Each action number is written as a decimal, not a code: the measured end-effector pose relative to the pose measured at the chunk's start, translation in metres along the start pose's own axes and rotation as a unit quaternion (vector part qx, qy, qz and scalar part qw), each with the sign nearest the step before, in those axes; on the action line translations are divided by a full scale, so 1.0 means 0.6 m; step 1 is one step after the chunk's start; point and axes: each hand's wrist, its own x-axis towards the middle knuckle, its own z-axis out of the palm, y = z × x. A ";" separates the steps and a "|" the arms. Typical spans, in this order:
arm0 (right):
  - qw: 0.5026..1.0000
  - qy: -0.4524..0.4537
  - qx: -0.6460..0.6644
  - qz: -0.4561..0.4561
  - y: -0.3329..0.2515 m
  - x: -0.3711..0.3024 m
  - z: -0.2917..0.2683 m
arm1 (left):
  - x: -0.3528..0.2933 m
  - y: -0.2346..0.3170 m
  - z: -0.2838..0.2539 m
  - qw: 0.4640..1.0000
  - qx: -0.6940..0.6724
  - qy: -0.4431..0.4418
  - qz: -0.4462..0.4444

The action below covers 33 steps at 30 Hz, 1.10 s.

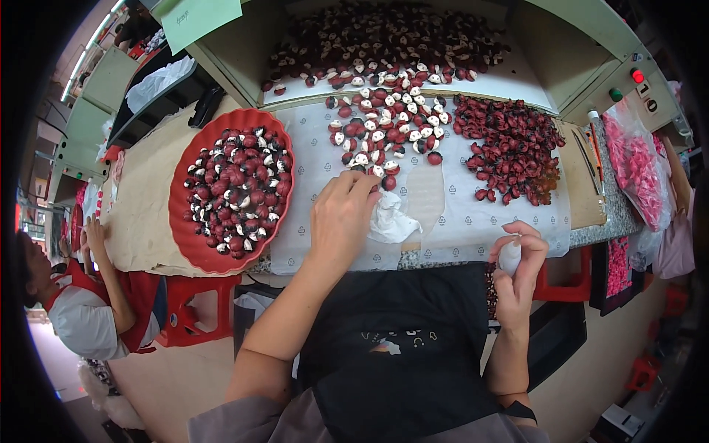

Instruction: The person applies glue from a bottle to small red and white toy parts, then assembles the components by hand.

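My left hand (342,219) is closed, its fingertips bent down at the near edge of a loose group of small dark-red and black pieces with white faces (379,136). A dark bit shows at the fingertips, but the fingers hide what they pinch. A crumpled white tissue (394,219) lies just right of that hand. Off to the right, above the table's near edge, my right hand (523,258) is wrapped round a small white squeeze bottle (509,257) with its thin tip pointing up. A heap of dark-red petal-like pieces (509,144) lies farther back on the white paper (484,232).
A red fluted bowl (179,214) full of round pieces stands at left. Behind, an open grey-green box (244,55) holds many more. Tweezers (583,153) lie at right beside a bag of pink pieces (636,166). Another person (92,317) sits at far left.
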 end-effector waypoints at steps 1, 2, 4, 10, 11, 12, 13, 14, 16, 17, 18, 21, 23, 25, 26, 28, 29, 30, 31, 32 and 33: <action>1.000 -0.002 0.000 0.000 -0.002 0.002 0.000 | 0.000 -0.004 0.000 0.999 -0.049 0.002 -0.018; 1.000 0.007 -0.004 0.010 -0.004 0.002 0.000 | 0.002 -0.006 0.001 0.994 -0.100 0.002 -0.034; 1.000 0.019 -0.009 0.021 -0.016 0.003 0.000 | 0.008 -0.005 -0.008 0.979 -0.194 0.031 -0.055; 0.972 0.168 0.166 0.011 -0.047 -0.003 -0.009 | 0.003 0.054 -0.001 0.566 -0.791 -0.105 -0.207; 0.971 0.177 0.158 0.010 -0.053 0.000 -0.009 | -0.001 0.066 0.003 0.560 -0.795 -0.114 -0.204; 0.955 0.193 0.227 -0.003 -0.057 0.003 -0.010 | -0.004 0.078 0.005 0.508 -0.816 -0.141 -0.237; 0.933 0.206 0.295 -0.018 -0.063 0.005 -0.011 | -0.007 0.088 0.009 0.455 -0.833 -0.167 -0.268; 0.921 0.218 0.324 -0.002 -0.068 0.008 -0.008 | -0.008 0.093 0.013 0.434 -0.843 -0.188 -0.258; 0.907 0.231 0.352 0.006 -0.068 0.006 -0.006 | -0.019 0.101 0.026 0.437 -0.837 -0.203 -0.258; 0.891 0.236 0.386 0.019 -0.065 0.004 -0.008 | -0.023 0.104 0.030 0.445 -0.831 -0.208 -0.262; 0.887 0.233 0.396 0.028 -0.063 0.002 -0.012 | -0.021 0.112 0.027 0.440 -0.832 -0.198 -0.274; 0.892 0.242 0.382 0.022 -0.059 -0.007 -0.018 | -0.029 0.112 0.035 0.402 -0.844 -0.201 -0.294; 0.909 0.234 0.344 0.005 -0.060 -0.012 -0.020 | -0.031 0.114 0.034 0.394 -0.852 -0.212 -0.273; 0.925 0.226 0.306 -0.012 -0.061 -0.019 -0.018 | -0.036 0.115 0.034 0.385 -0.859 -0.224 -0.252; 0.943 0.227 0.242 -0.036 -0.062 -0.020 -0.016 | -0.039 0.116 0.033 0.407 -0.846 -0.226 -0.260; 0.959 0.234 0.140 -0.081 -0.068 -0.020 -0.006 | -0.042 0.119 0.031 0.430 -0.833 -0.226 -0.266; 0.960 0.231 0.110 -0.112 -0.070 -0.021 -0.002 | -0.042 0.123 0.028 0.408 -0.845 -0.219 -0.269; 0.964 0.214 0.076 -0.138 -0.070 -0.024 -0.004 | -0.042 0.125 0.026 0.386 -0.856 -0.211 -0.273; 0.966 0.196 0.042 -0.163 -0.070 -0.027 -0.005 | -0.044 0.125 0.026 0.386 -0.856 -0.210 -0.271; 0.963 0.193 0.016 -0.186 -0.069 -0.029 -0.001 | -0.045 0.123 0.026 0.381 -0.858 -0.219 -0.265; 0.966 0.170 -0.001 -0.197 -0.071 -0.031 -0.001 | -0.046 0.120 0.027 0.376 -0.860 -0.228 -0.259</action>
